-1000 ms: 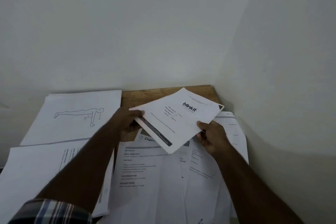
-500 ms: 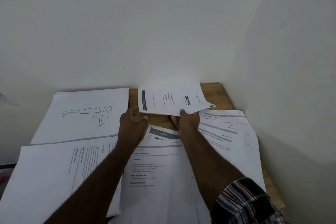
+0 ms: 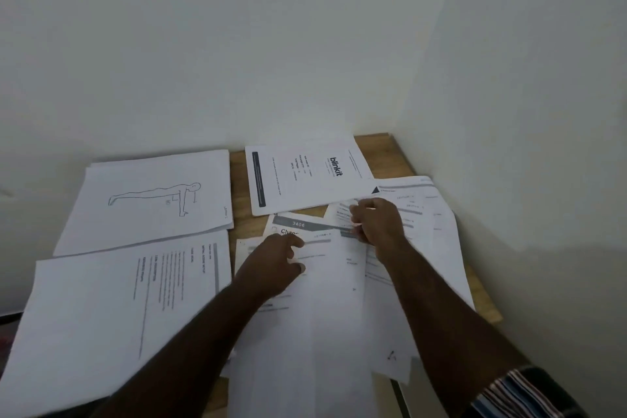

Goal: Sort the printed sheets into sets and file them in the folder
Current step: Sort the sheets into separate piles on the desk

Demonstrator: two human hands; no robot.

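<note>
The "blinkit" sheet lies flat at the back of the wooden table, near the wall, with no hand on it. A loose pile of printed sheets covers the middle and right of the table. My left hand is on this pile, fingers and thumb curled and pinching the left part of a top sheet. My right hand grips the upper edge of a sheet in the pile, just below the "blinkit" sheet. A sheet headed "3406" shows between my hands. No folder is in view.
A stack with a plank-pose drawing lies at the back left. In front of it sits a stack of text pages, turned sideways. White walls close the table at the back and on the right. The table's right edge is bare wood.
The "blinkit" sheet went from both hands to lying flat at the table's back. Both hands drew back to the loose pile and took hold of sheets there.
</note>
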